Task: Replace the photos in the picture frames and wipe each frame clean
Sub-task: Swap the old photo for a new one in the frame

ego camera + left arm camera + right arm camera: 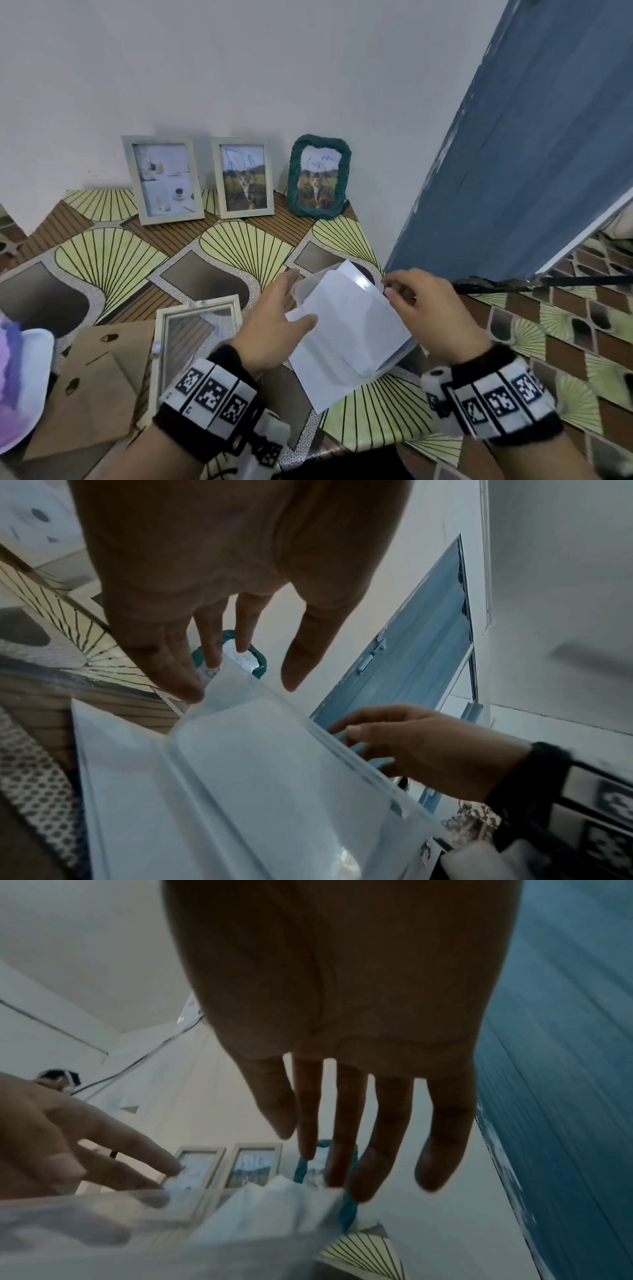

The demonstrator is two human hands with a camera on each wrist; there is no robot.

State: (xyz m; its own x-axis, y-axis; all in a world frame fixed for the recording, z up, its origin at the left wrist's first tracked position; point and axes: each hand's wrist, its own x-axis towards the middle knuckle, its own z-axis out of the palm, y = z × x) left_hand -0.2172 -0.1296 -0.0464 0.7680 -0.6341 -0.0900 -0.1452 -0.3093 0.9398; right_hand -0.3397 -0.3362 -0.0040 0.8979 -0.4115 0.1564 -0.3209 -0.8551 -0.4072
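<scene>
A clear plastic container (401, 356) on the table holds white photo sheets (349, 325), blank side up, one sticking out over its near rim. My left hand (291, 301) lies at the container's left rim with straight fingers (192, 688), its thumb resting on the top sheet. At the far right corner, my right hand (397, 291) hangs with straight fingers (346, 1172) that touch the sheets' edge (274, 1204). An opened wooden frame (195, 329) lies face down at front left, its cardboard backing (102, 383) beside it.
Three frames stand against the wall: two pale wooden ones (164, 178) (245, 178) and a green wavy one (318, 178). A purple and white cloth (20, 377) lies at the left edge. A blue door (513, 154) stands close on the right.
</scene>
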